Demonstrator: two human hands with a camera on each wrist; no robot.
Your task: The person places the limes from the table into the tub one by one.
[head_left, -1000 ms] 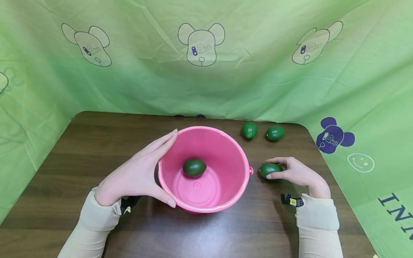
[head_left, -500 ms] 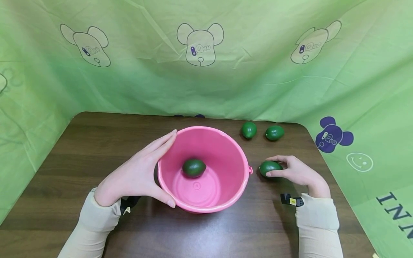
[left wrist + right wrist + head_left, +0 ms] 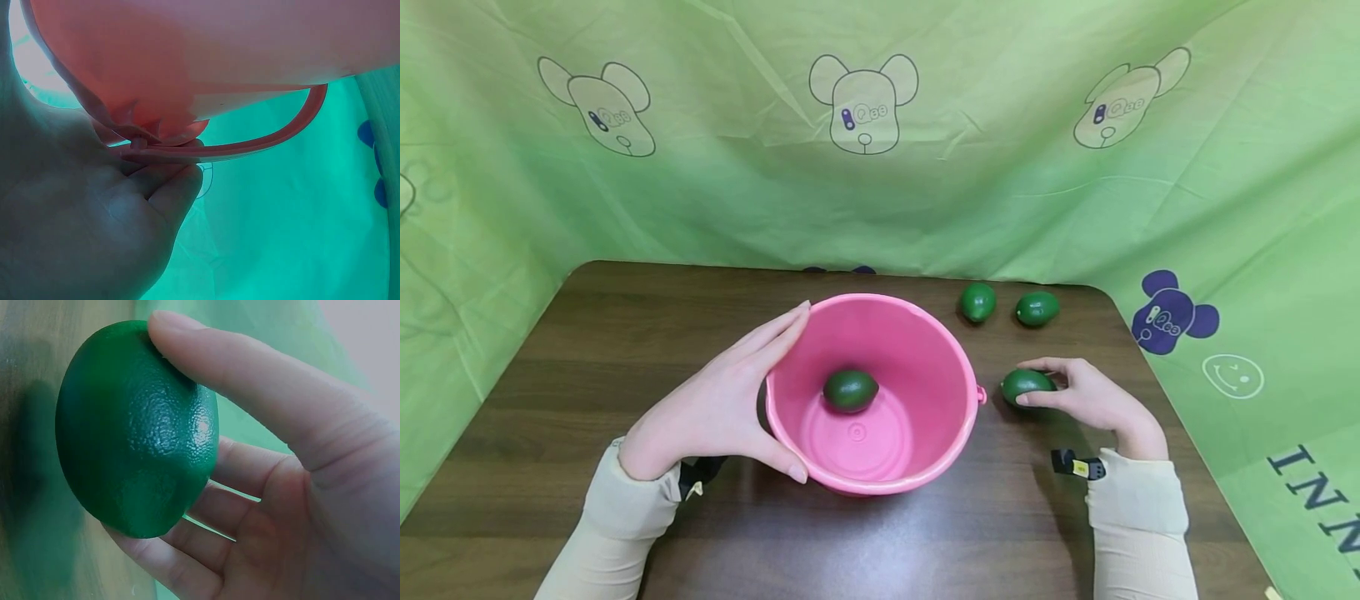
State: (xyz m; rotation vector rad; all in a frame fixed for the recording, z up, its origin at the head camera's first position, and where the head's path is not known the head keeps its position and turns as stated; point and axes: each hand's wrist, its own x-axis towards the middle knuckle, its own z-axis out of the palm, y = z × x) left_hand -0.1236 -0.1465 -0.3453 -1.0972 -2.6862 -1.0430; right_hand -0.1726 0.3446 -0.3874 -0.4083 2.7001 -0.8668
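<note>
A pink bucket (image 3: pixel 887 342) stands tilted on the table, its mouth facing me. Inside it lies one dark green lime (image 3: pixel 851 391). My left hand (image 3: pixel 715 408) grips the bucket's left side, thumb at the front of the rim and fingers toward the back. In the left wrist view, the bucket's curved handle (image 3: pixel 262 145) passes across those fingers. To the right of the bucket, my right hand (image 3: pixel 1093 400) holds another lime (image 3: pixel 134 431) between thumb and fingers. This fruit has pebbled, shiny skin and appears just off the tabletop.
Two more limes, one round-looking (image 3: pixel 978 302) and one lying sideways (image 3: pixel 1037 308), rest near the table's back right corner. A green printed curtain (image 3: pixel 865 208) hangs behind and beside the brown wooden table (image 3: pixel 647 325).
My right hand and the lime in it have risen very slightly. The left hand and the bucket hold their place. The whole view has shifted a little.
</note>
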